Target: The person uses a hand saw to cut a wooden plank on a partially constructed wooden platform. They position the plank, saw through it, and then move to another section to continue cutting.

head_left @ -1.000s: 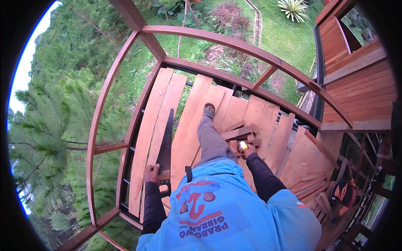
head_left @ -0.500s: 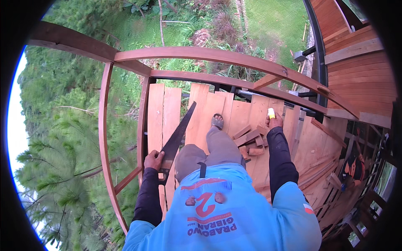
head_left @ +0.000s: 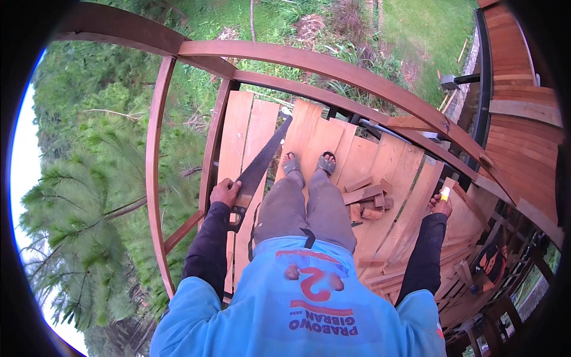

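Observation:
My left hand [head_left: 226, 192] grips a handsaw [head_left: 262, 156] by the base of its dark blade, just above the handle. The blade points away from me and slants to the right, its toothed edge facing left. Out to the right, my right hand [head_left: 441, 205] is closed round a small white and yellow object [head_left: 445, 193], perhaps a little bottle or tube; its kind is not clear. Both my feet stand on the plank floor [head_left: 372, 160]. A pile of short wood offcuts [head_left: 367, 199] lies on the planks between my legs and my right arm.
A wooden railing frame [head_left: 333, 70] runs along the far side and down the left, with trees and grass below. Gaps show between the planks. Long boards [head_left: 404, 268] lie to the right, near a black and orange bag-like item [head_left: 492, 262]. A plank wall [head_left: 520, 131] rises at far right.
My right hand has moved farther right with the small white and yellow object. My other foot has come into view beside the first. The saw stays in my left hand as the view shifts.

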The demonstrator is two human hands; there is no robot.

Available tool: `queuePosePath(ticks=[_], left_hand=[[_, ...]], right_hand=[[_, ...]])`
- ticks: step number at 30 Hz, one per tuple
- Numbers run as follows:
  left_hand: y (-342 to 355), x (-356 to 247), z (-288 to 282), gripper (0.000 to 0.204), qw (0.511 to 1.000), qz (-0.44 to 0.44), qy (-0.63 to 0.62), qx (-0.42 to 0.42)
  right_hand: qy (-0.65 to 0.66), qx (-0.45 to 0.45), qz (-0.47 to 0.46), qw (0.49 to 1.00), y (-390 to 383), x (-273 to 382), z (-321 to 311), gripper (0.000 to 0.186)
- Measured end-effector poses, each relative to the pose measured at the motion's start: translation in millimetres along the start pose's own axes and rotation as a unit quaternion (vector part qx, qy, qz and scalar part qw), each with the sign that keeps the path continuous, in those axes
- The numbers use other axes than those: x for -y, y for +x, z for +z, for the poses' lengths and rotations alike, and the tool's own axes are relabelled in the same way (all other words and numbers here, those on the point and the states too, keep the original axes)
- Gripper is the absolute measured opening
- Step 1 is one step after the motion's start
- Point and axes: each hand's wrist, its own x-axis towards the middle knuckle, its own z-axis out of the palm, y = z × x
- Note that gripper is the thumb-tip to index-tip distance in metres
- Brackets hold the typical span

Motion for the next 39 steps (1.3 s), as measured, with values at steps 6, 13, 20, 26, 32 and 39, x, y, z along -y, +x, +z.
queuePosePath(ticks=[6, 13, 20, 26, 32, 39], left_hand=[[26, 11, 8, 0.045, 0.999, -0.033, -0.019, -0.015], [57, 20, 73, 0.043, 0.998, 0.003, -0.054, -0.041], [63, 7, 115, 0.04, 0.994, 0.019, -0.092, -0.05], [81, -14, 131, 0.036, 0.995, 0.04, -0.092, -0.021], [118, -10, 178, 0.037, 0.991, 0.043, -0.122, -0.018], [151, -26, 207, 0.037, 0.999, 0.011, -0.04, 0.013]], right_hand=[[0.004, -0.036, -0.095, 0.995, 68, 84, 25, 0.032], [-0.243, -0.284, -0.336, 0.865, 153, 145, 43, 0.031], [-0.243, -0.323, -0.273, 0.873, 181, 148, 72, 0.031], [-0.32, -0.378, -0.228, 0.839, 243, 138, 58, 0.042], [-0.455, -0.354, -0.116, 0.809, 291, 145, 74, 0.056], [-0.553, -0.307, -0.177, 0.754, 355, 143, 53, 0.05]])
